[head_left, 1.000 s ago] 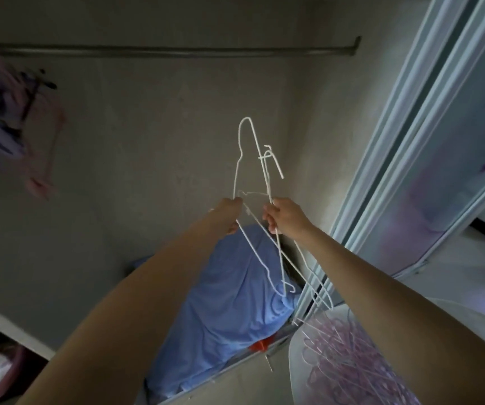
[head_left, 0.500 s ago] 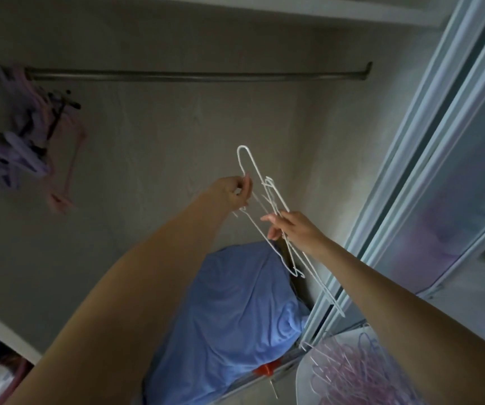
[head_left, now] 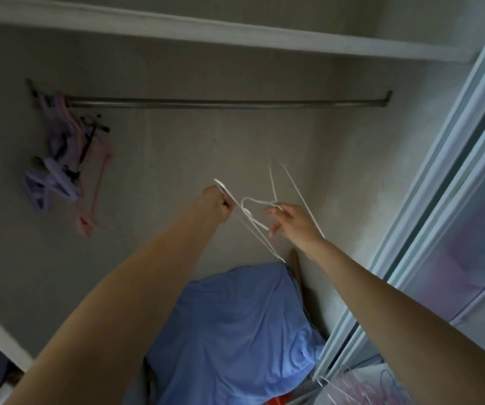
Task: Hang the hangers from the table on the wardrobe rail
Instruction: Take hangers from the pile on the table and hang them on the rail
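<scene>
Both hands' fingers clamp white wire hangers, left hand, right hand, well below the rail; several hangers already hang there, more wait.

Both arms reach forward, left hand fisted, right hand pinching.

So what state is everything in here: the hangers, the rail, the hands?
Left hand: grip closed on a white wire hanger, held below the rail.
Right hand: pinching a second white wire hanger, not yet hung.
Metal wardrobe rail: mostly bare.
Purple and pink plastic hangers: hung in a bunch at the rail's left end.
Blue fabric bundle: lying crumpled on the wardrobe floor.
</scene>
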Tool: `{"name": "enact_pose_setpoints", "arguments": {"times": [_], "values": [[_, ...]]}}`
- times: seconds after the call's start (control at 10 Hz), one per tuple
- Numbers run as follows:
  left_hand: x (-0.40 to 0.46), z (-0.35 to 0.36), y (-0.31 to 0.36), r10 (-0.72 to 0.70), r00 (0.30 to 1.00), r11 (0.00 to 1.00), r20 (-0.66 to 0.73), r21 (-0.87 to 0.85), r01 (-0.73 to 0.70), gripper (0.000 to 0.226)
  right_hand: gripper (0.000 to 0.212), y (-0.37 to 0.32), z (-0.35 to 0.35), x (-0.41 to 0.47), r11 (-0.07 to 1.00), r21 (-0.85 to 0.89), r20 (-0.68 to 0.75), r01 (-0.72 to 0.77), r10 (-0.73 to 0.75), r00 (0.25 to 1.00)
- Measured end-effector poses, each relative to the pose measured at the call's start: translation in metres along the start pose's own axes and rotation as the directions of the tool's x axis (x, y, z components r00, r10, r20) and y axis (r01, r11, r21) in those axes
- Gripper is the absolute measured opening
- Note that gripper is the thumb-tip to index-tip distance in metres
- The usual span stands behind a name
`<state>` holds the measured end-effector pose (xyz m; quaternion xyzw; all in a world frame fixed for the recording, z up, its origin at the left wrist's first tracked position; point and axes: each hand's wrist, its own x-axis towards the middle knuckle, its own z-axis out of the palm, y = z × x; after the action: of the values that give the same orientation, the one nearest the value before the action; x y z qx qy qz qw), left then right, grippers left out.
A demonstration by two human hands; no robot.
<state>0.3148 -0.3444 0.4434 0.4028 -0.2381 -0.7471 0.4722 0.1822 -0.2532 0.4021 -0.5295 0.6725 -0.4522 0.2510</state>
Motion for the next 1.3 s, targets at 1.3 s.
{"name": "enact_pose_setpoints", "arguments": {"times": [1.3], "values": [[0.022,-0.065,0.060,0.549,0.813,0.316,0.196,0.851,-0.419,0.011,0.047,-0.079,0.062,0.129,0.949,-0.315,-0.051,-0.022,0.007,0.999]]}}
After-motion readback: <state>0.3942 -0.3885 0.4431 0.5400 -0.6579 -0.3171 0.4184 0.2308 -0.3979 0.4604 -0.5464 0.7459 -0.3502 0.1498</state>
